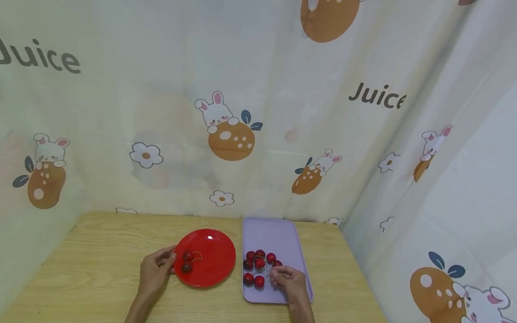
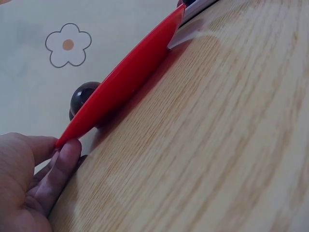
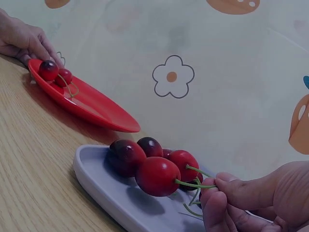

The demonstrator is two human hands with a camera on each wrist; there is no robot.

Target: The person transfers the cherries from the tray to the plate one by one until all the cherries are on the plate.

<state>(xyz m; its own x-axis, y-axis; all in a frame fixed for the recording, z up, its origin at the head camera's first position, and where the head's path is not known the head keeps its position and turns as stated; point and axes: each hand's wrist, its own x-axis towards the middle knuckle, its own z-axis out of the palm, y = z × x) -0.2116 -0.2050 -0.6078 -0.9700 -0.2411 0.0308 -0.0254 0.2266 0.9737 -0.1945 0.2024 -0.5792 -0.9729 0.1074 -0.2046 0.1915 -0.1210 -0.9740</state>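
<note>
At the left, a red plate bears two dark red cherries with joined green stems. My left hand pinches the near-left rim of that plate between thumb and fingers; in the left wrist view the rim sits between them. My right hand is over the lilac tray, its thumb and fingertip pinching a green cherry stem. The stem runs to a red cherry, under which a shadow falls on the tray. Several other cherries lie close around it.
Plate and tray stand side by side on a light wood-grain table. A pale curtain printed with rabbits, fruit and flowers hangs behind the table and along its sides. The tray's far edge reaches close to the curtain.
</note>
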